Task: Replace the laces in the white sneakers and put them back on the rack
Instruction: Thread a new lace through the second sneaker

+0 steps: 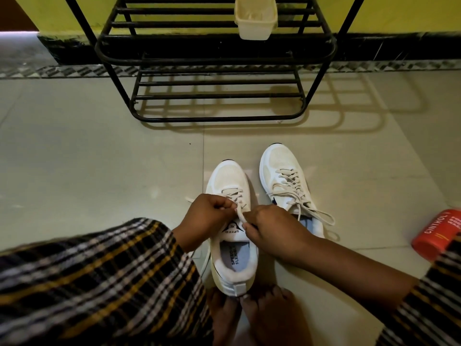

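Pale floor tiles (99, 151) lie under me, and a black metal rack (217, 61) stands by a yellow wall (399, 13). A small see-through tub (255, 18) sits on the rack.

Two white sneakers are on the floor in front of the rack, side by side. The near sneaker (230, 236) is right in front of my bare feet (252, 313), and its heel touches my toes. The far sneaker (287, 186) is just beside it, a bit more to my right. Its lace is threaded through, and the loose ends lie over its side and on the floor.

My left hand (208, 217) is curled tight over the near sneaker, by the top lace holes. Its fingertips pinch the lace (240, 211). My right hand (272, 228) is curled too, and its finger and thumb pinch the same lace a bit lower down. The lace runs in a short line from one hand to the other.

I can read "SPEED" on the tongue of the near sneaker. Inside it, the sole says "SPEED" and some letters that look like "FLEXIBLE".

A red can (435, 234) lies on the floor by my right arm. It says "CINTHOL". My sleeves (99, 278) are checked in black, white and yellow.
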The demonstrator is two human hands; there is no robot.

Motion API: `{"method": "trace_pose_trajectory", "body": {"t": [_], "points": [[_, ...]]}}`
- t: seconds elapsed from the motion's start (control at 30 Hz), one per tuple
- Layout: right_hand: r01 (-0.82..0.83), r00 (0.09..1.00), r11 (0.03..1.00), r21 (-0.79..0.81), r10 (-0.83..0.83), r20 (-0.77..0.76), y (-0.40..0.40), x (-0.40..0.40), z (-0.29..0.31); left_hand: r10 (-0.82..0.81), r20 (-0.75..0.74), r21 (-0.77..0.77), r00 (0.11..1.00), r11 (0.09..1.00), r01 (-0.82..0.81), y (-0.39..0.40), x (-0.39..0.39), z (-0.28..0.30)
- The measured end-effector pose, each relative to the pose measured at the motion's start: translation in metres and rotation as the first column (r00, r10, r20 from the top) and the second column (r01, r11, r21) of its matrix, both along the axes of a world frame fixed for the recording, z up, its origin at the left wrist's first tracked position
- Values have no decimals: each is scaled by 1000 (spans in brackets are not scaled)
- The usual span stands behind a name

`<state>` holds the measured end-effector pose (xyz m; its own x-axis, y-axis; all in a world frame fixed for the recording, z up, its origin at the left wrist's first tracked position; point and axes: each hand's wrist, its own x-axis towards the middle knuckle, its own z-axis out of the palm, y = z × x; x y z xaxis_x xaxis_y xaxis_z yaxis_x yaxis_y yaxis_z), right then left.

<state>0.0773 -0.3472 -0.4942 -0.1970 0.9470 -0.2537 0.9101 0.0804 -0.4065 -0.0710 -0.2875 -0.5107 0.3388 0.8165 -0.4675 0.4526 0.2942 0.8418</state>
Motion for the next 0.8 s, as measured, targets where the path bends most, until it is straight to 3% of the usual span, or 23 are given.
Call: {"method": "trace_pose_trajectory", "body": {"t": [0.1, 0.2, 0.3, 0.37, 0.67, 0.73, 0.8], "points": [[31, 997, 999, -36, -34, -75, -1, 5, -1, -32, 124, -55, 992, 998, 39, 0, -10, 4], [160, 952, 979, -126, -187, -242, -1, 8, 1, -29, -43, 291, 999, 956, 40, -19, -19, -8], [329, 760, 882, -339, -460, -459, 5, 6, 5, 12, -61, 464, 998, 886, 18, -34, -25, -21], [356, 754, 875, -328, -476, -452, 12, 4, 4, 28, -59, 499, 998, 866, 5, -34, -27, -26], [319, 921, 945, -76, -328, -210, 26, 2, -5, 14, -70, 586, 997, 810, 29, -44, -29, -36], [342, 919, 939, -35, -342, -196, 27, 7, -4, -1, -87, 611, 996, 790, 54, -41, -30, -35], [431, 863, 902, -11, -416, -287, 30, 15, 0, 3, -85, 621, 996, 782, 51, -41, -32, -36]]}}
